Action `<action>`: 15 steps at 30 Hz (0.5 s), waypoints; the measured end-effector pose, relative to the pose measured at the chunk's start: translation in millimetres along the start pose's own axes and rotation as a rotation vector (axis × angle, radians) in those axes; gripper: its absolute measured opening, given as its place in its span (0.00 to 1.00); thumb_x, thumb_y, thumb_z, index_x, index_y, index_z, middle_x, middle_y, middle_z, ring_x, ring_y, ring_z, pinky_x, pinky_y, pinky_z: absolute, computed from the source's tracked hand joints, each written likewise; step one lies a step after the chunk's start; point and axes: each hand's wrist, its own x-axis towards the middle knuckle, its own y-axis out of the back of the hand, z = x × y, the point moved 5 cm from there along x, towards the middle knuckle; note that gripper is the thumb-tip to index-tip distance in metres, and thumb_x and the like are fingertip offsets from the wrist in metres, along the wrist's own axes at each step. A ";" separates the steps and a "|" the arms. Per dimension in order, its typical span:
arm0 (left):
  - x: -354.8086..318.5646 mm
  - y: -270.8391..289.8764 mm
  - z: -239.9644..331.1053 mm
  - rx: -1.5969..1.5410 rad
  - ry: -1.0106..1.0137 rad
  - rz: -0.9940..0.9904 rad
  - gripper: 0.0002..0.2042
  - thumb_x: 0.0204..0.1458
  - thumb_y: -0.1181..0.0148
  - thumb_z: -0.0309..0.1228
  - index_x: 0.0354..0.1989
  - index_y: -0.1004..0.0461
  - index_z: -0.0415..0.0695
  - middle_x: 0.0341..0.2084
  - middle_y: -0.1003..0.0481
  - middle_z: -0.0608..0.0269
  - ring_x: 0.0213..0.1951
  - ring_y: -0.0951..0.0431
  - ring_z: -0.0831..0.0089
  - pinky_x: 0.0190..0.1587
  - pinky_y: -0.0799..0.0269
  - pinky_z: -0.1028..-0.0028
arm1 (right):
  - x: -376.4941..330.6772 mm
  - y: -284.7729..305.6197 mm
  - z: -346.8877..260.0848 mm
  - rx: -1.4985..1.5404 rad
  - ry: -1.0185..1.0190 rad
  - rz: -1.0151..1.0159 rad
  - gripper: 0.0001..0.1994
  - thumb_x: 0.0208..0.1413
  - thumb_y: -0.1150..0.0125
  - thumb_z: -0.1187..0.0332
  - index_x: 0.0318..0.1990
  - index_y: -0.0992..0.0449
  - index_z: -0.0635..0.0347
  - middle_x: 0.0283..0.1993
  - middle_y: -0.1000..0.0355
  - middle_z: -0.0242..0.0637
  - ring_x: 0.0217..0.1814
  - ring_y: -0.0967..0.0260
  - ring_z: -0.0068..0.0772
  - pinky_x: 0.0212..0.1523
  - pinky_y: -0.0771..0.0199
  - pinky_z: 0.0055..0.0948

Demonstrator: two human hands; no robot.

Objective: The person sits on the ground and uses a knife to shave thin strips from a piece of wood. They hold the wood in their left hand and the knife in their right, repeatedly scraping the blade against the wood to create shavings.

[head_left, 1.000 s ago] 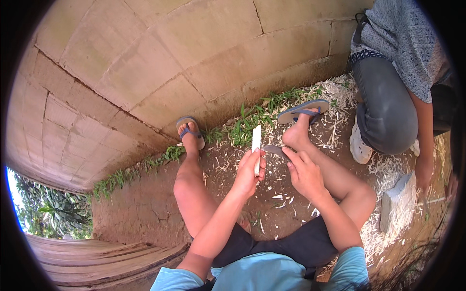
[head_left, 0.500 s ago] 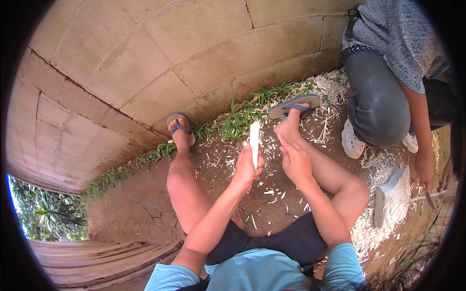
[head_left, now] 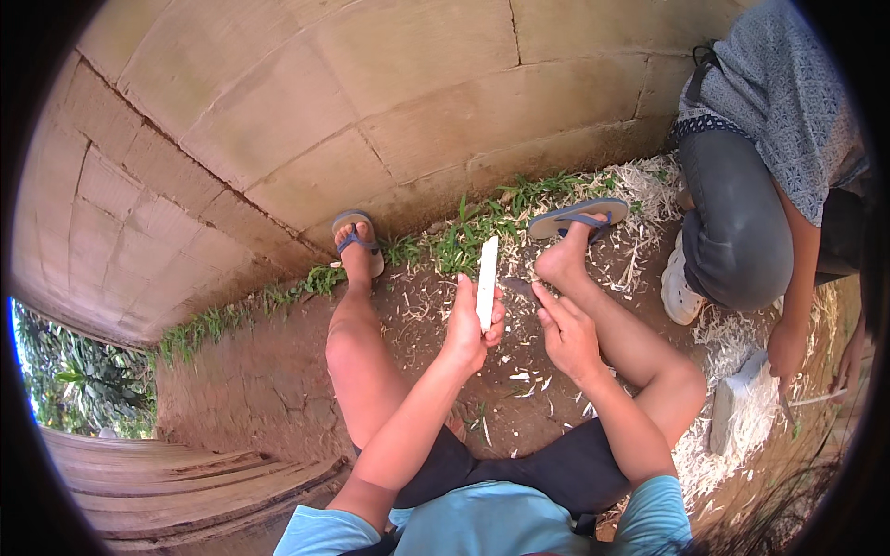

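My left hand is closed round the lower part of a pale, whittled wooden stick, which stands nearly upright with its thumb along one side. Just to the right, my right hand grips a knife whose handle is mostly hidden in the fingers. Its dark blade points left toward the stick, with a small gap seeming to lie between them. Both hands are held above the ground between my bent legs.
Wood shavings and grass line the foot of a block wall. At right a co-worker crouches beside a pale block, a hand holding a tool by a thin strip. Stacked boards lie at lower left.
The knife has shifted lower relative to the stick, and my right hand has come down slightly. The co-worker's hand has moved closer to the pale block. The whole view has shifted a little.
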 end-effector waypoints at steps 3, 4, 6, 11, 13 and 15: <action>2.3 -0.6 0.5 0.000 0.000 0.006 0.26 0.63 0.74 0.56 0.34 0.37 0.46 0.15 0.38 0.69 0.11 0.44 0.81 0.13 0.50 0.80 | 0.0 -8.0 -7.5 -0.027 0.026 -0.028 0.20 0.58 0.46 0.67 0.59 0.30 0.40 0.27 0.34 0.41 0.26 0.32 0.47 0.29 0.31 0.41; 2.9 -1.6 1.0 -0.003 -0.007 0.001 0.26 0.63 0.74 0.56 0.34 0.37 0.46 0.15 0.38 0.70 0.11 0.44 0.82 0.13 0.50 0.80 | -0.1 -9.1 -7.9 -0.032 0.032 -0.039 0.20 0.58 0.46 0.67 0.59 0.30 0.40 0.27 0.34 0.41 0.26 0.32 0.47 0.28 0.31 0.41; 2.5 -2.6 1.6 -0.003 -0.009 0.005 0.26 0.63 0.74 0.57 0.33 0.38 0.46 0.15 0.38 0.70 0.11 0.45 0.82 0.12 0.50 0.81 | -1.5 -11.7 -8.2 -0.036 0.039 -0.048 0.21 0.57 0.46 0.68 0.59 0.30 0.39 0.27 0.34 0.41 0.26 0.32 0.47 0.28 0.31 0.41; 4.1 1.4 -11.8 0.201 -0.082 0.060 0.27 0.63 0.75 0.58 0.35 0.39 0.45 0.15 0.38 0.70 0.10 0.46 0.83 0.11 0.53 0.82 | -1.3 -15.9 -0.2 0.020 0.038 -0.063 0.22 0.57 0.46 0.70 0.59 0.29 0.38 0.27 0.33 0.41 0.26 0.31 0.47 0.28 0.31 0.40; 4.4 -1.1 -12.4 0.248 -0.115 0.118 0.28 0.62 0.75 0.58 0.36 0.40 0.44 0.15 0.38 0.70 0.10 0.47 0.84 0.11 0.54 0.82 | -0.5 -17.5 4.4 0.009 0.017 -0.053 0.22 0.56 0.46 0.71 0.59 0.29 0.38 0.26 0.33 0.41 0.26 0.31 0.47 0.28 0.31 0.40; 5.4 -2.5 -13.9 0.270 -0.152 0.142 0.29 0.62 0.75 0.59 0.38 0.40 0.42 0.15 0.38 0.69 0.10 0.48 0.84 0.11 0.55 0.82 | 0.9 -19.1 9.1 0.007 0.018 -0.028 0.22 0.56 0.46 0.71 0.58 0.29 0.38 0.26 0.33 0.42 0.27 0.31 0.47 0.29 0.31 0.40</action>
